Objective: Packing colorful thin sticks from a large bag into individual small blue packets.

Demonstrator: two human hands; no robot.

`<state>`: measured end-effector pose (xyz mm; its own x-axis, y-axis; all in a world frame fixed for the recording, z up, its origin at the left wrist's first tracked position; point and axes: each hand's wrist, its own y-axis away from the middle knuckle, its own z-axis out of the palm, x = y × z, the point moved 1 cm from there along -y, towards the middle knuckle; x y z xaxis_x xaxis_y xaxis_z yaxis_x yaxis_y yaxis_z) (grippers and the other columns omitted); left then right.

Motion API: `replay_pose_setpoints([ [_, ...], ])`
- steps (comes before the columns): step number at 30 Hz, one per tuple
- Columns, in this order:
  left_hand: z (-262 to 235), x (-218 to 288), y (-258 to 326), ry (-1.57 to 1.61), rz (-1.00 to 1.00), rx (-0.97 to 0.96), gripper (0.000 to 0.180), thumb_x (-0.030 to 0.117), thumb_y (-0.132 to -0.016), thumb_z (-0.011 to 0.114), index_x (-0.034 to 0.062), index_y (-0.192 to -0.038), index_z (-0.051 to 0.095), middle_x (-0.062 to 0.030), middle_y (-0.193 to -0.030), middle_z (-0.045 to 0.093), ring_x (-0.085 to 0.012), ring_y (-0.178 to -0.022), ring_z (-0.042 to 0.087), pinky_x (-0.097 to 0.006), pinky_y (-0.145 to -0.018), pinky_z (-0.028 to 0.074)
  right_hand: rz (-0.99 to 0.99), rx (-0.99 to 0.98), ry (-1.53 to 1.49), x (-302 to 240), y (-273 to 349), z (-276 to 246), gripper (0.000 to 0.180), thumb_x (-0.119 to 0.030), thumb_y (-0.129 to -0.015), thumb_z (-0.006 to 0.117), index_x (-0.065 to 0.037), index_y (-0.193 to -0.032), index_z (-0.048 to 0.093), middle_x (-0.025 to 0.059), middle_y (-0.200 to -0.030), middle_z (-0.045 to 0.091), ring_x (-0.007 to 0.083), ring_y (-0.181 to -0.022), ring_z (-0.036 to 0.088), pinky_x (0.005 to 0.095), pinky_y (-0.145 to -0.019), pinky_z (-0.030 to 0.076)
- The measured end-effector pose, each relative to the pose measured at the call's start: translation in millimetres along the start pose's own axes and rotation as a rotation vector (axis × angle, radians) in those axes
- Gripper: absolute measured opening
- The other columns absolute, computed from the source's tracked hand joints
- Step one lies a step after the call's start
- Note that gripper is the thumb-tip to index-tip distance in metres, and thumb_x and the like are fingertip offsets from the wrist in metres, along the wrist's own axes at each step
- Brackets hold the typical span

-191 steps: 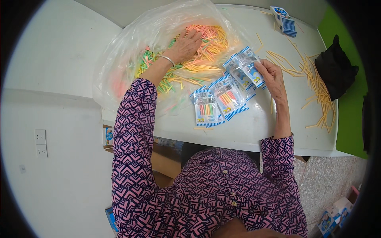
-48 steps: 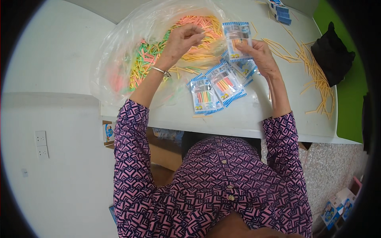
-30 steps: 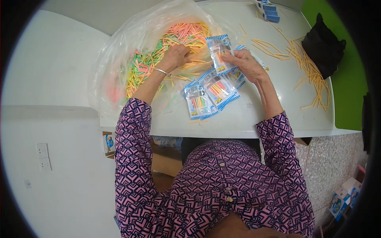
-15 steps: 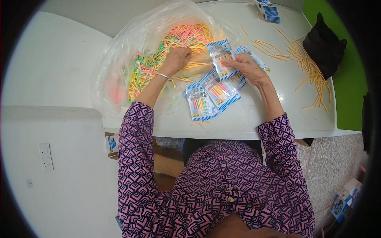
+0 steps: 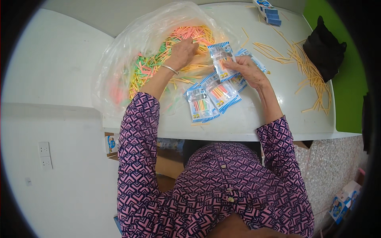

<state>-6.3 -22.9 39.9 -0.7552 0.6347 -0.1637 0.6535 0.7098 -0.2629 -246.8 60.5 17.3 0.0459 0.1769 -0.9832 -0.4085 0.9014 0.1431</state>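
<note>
My left hand (image 5: 183, 53) reaches into a large clear plastic bag (image 5: 119, 51) heaped with thin pink, yellow and green sticks (image 5: 147, 69). Its fingers are closed over the pink and yellow part of the heap; whatever they pinch is too small or hidden to name. My right hand (image 5: 251, 70) grips a small blue-and-white packet (image 5: 223, 59) with coloured sticks showing through its window. The thumb presses on the packet's front. Below it, more such packets overlap on the table, among them one packet (image 5: 201, 104) near the front and another packet (image 5: 220, 93) beside it.
Loose pale yellow sticks (image 5: 313, 79) are scattered at the right of the white table (image 5: 254, 119). A black bag (image 5: 324, 49) stands against the green panel (image 5: 349, 87). A stack of blue-and-white packets (image 5: 270, 14) lies at the far edge.
My left hand has moved farther away and slightly right over the sticks. My right hand still holds the packet in nearly the same place.
</note>
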Motion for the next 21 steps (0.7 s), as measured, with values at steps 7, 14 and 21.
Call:
replay_pose_setpoints([
  [7,4.3,-14.6,5.9,0.026,0.135,0.054,0.009,0.013,-0.078,0.059,0.0056,-0.083,0.056,-0.0091,-0.077,0.056,-0.0274,-0.076,0.058,-0.039,-0.065,0.049,-0.050,0.060,-0.061,-8.1,7.1,9.0,0.036,-0.038,-0.079,0.068,-0.002,-0.084,0.069,-0.0003,-0.066,0.062,0.0040,-0.056,0.052,0.0194,-0.053,0.038],
  [14,-62.9,10.3,-12.6,1.005,-0.321,0.244,0.013,0.007,-0.083,0.061,0.0030,-0.095,0.057,-0.0065,-0.075,0.062,-0.0150,-0.068,0.062,-0.025,-0.064,0.050,0.004,-0.006,0.039,-7.6,4.9,3.7,0.037,-0.035,-0.080,0.069,0.000,-0.088,0.069,0.0005,-0.072,0.064,0.0048,-0.060,0.054,0.0188,-0.055,0.040],
  [21,-84.2,45.9,-11.1,1.447,-0.265,0.276,0.016,0.010,-0.086,0.062,0.0018,-0.100,0.057,-0.0044,-0.082,0.065,-0.0098,-0.074,0.062,-0.023,-0.069,0.050,-0.026,-0.035,0.031,-12.8,8.2,12.4,0.036,-0.035,-0.080,0.069,0.000,-0.085,0.069,-0.0002,-0.070,0.063,0.0042,-0.058,0.052,0.0186,-0.053,0.037],
])
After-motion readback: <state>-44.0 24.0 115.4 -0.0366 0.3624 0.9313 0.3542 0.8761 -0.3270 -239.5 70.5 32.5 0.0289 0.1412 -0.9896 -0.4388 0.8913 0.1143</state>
